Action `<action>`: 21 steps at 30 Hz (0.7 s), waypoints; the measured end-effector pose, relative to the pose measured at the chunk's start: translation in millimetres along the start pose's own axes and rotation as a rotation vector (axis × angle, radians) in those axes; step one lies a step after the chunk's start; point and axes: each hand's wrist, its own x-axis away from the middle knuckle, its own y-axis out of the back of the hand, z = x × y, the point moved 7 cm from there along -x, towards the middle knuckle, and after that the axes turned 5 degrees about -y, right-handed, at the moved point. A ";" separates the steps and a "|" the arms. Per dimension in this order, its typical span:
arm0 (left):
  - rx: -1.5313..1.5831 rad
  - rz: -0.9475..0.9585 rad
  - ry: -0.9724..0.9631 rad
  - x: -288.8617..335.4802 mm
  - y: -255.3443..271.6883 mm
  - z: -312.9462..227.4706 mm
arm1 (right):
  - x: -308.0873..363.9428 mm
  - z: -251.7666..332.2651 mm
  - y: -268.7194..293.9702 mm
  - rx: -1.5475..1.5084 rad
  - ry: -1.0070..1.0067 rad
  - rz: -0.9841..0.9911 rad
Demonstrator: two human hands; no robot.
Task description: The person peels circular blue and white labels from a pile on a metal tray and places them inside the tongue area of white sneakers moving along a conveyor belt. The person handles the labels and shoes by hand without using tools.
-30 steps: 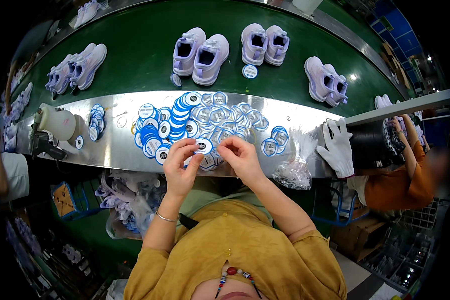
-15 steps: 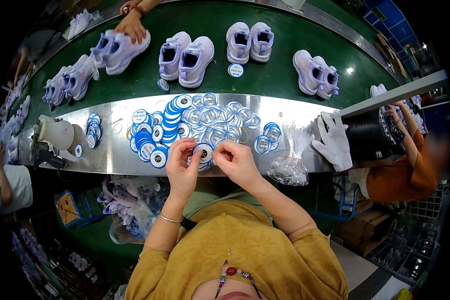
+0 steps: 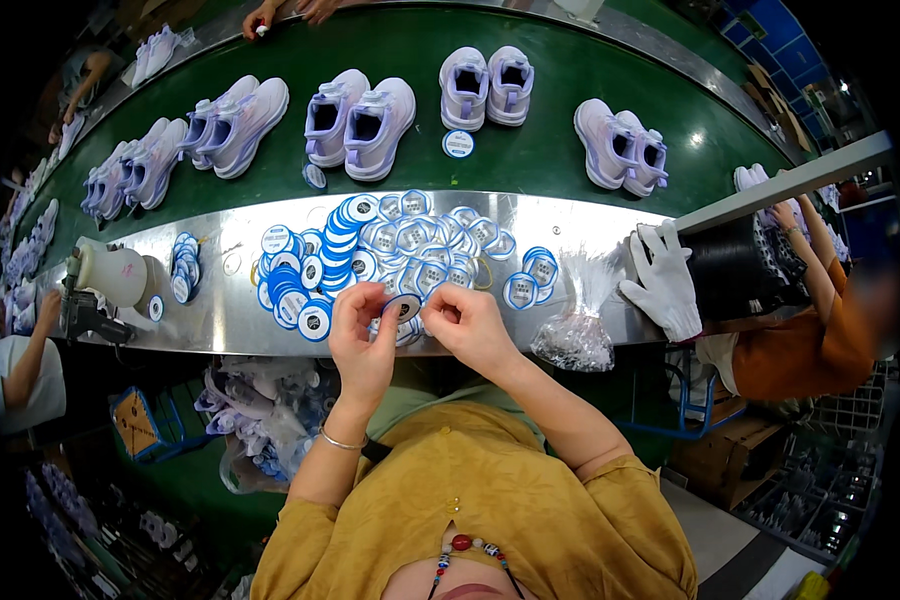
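Over the near edge of the metal bench, my left hand [image 3: 362, 330] pinches a round blue-rimmed hang tag [image 3: 403, 307] by its side, and the tag is tilted. Close beside it on the right, my right hand [image 3: 468, 325] has its thumb and fingertips pressed together near the tag's edge. Whatever those fingertips hold is too small to make out. Just beyond both hands spreads a pile of white-and-blue hang tags [image 3: 410, 237], with an overlapping row of blue-edged tags [image 3: 340, 245] on its left side.
Pale lilac sneakers [image 3: 373, 125] stand in pairs on the green conveyor belt [image 3: 530, 165]. On the bench are a bundle of clear plastic fasteners [image 3: 580, 315], a white glove [image 3: 663, 280], a tagging gun [image 3: 90, 315] and a white tub [image 3: 115, 272]. Co-workers' hands [image 3: 290, 12] show around the belt.
The tag in my left hand has tilted flatter; both hands stay nearly in place. A co-worker's hand has let go of a sneaker pair, now standing on the belt. Other sneakers have shifted slightly left.
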 end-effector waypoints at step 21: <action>0.452 0.176 0.338 10.8 -19.9 13.2 | 11.9 1.1 -0.5 -0.070 0.081 0.160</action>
